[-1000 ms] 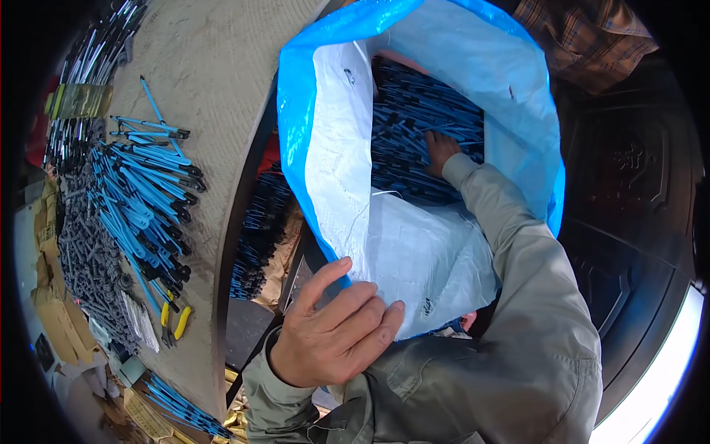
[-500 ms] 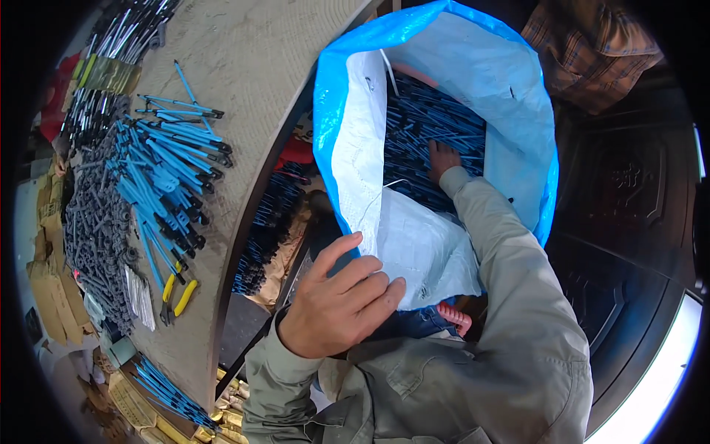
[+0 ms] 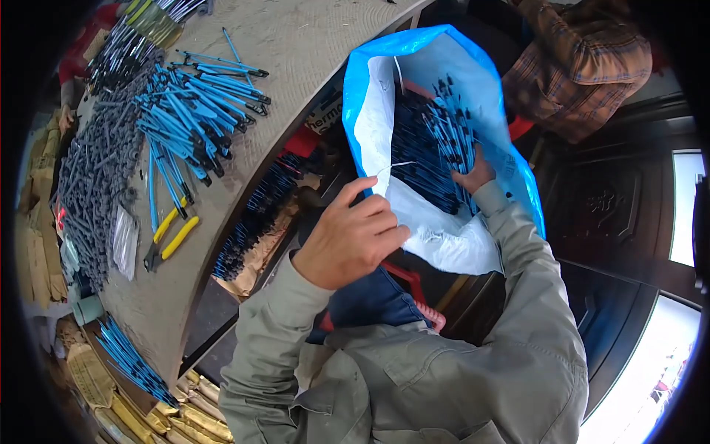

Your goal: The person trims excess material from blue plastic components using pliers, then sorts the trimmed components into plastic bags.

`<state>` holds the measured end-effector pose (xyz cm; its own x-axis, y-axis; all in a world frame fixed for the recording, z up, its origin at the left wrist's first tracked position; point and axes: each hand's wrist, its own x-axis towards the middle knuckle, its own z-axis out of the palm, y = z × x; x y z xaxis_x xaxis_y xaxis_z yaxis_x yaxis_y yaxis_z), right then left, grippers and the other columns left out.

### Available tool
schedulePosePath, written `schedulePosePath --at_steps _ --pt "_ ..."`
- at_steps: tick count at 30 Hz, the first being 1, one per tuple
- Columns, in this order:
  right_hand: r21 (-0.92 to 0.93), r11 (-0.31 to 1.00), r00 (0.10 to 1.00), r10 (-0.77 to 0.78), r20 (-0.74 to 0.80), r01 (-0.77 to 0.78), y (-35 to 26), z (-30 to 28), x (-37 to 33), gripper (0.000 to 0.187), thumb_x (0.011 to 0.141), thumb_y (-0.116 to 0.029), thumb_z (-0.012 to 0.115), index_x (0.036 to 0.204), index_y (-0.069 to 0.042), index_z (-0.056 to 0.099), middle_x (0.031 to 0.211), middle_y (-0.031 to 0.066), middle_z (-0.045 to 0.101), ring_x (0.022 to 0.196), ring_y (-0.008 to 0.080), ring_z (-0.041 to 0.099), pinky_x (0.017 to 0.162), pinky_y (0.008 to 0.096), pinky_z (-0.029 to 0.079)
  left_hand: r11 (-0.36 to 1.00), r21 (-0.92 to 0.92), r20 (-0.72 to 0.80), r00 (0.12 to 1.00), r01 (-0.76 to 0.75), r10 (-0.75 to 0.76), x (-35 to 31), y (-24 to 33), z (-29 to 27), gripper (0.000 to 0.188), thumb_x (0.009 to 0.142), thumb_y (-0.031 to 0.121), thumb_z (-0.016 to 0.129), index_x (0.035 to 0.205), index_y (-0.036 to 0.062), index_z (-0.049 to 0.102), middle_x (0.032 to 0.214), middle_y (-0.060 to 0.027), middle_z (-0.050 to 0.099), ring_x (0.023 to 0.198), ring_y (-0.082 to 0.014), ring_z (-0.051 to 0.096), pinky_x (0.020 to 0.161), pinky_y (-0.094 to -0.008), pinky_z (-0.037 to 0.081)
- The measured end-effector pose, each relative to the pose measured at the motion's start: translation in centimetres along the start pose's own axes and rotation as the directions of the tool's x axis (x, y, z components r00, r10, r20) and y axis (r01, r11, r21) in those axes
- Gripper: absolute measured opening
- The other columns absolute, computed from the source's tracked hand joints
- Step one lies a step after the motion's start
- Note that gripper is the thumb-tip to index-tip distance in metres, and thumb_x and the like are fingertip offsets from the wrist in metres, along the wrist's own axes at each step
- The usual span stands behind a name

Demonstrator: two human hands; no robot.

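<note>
A large woven bag (image 3: 359, 85), blue outside and white inside, gapes open in front of me. Thin blue rods with black ends (image 3: 418, 140) lie deep inside it. Within its right side, my right hand (image 3: 477, 175) grips a bundle of these rods (image 3: 450, 122), held upright at a tilt; the bundle hides part of the hand's fingers. My left hand (image 3: 355, 240) has its fingers curled at the bag's near left rim, pinching the white edge there. Both forearms wear grey-green sleeves.
On the table (image 3: 255, 33) at left lie a pile of blue rods (image 3: 188, 122), yellow-handled pliers (image 3: 174, 233) and a heap of grey knobbly parts (image 3: 96, 185). More dark rods (image 3: 259, 214) sit on a shelf below. A person in a plaid shirt (image 3: 584, 74) is at far right.
My right hand has lifted a bundle of rods up from the pile in the bag. The bag's mouth has narrowed and its near edge moved away from me; my left hand stays at the rim.
</note>
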<state>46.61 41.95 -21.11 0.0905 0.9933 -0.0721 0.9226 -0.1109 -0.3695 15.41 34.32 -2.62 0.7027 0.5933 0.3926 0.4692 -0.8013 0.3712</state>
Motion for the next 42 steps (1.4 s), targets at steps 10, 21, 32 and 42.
schedulePosePath --at_steps 10,21,32,42 --pt "0.399 0.782 0.876 -0.398 -0.271 0.479 -5.7 -12.6 -4.8 0.069 0.059 -0.015 0.078 0.118 0.0 0.044 0.096 0.0158 0.063 0.086 0.0285 0.063 0.078 0.0345 0.049 1.0 0.006 -0.092 0.996 -0.016 0.017 -0.8 0.4 1.2 0.008 0.071 0.013 0.062 0.078 0.011 0.062 0.068 -0.0004 0.053 0.076 -0.0164 0.054 0.096 -0.0383 0.037" --pt "-0.042 0.626 0.572 -0.737 -0.36 0.779 -13.4 -33.4 -10.1 0.038 0.062 -0.008 0.077 0.097 -0.015 0.065 0.098 0.0056 0.058 0.081 0.0217 0.059 0.071 0.0271 0.046 0.585 -0.808 -0.227 0.881 0.067 -0.415 0.2 0.4 0.2 0.07 0.079 0.031 0.069 0.131 -0.0018 0.036 0.129 -0.0178 0.042 0.115 -0.0286 0.048 0.103 -0.0367 0.03" --pt "0.019 0.348 0.338 -0.894 -0.293 0.937 -30.5 -37.3 -9.9 0.031 0.073 -0.01 0.067 0.104 -0.011 0.062 0.098 0.0063 0.061 0.08 0.0168 0.06 0.072 0.0265 0.047 0.6 -0.744 -0.648 0.534 -0.294 -0.543 3.4 -4.1 -11.6 0.099 0.08 0.065 0.049 0.136 -0.0083 0.014 0.116 -0.0142 0.049 0.1 -0.0154 0.049 0.086 -0.0292 0.042" --pt "0.568 0.439 0.513 -0.857 0.033 0.696 -50.0 -17.8 2.3 0.046 0.054 -0.027 0.078 0.089 0.0 0.067 0.083 0.0127 0.066 0.075 0.0211 0.064 0.069 0.0318 0.051 0.35 -0.863 -0.496 0.478 -0.364 -0.725 -5.1 -8.5 -17.6 0.089 0.084 0.067 0.038 0.131 -0.0066 0.027 0.118 -0.0124 0.049 0.105 -0.0168 0.047 0.09 -0.0291 0.037"
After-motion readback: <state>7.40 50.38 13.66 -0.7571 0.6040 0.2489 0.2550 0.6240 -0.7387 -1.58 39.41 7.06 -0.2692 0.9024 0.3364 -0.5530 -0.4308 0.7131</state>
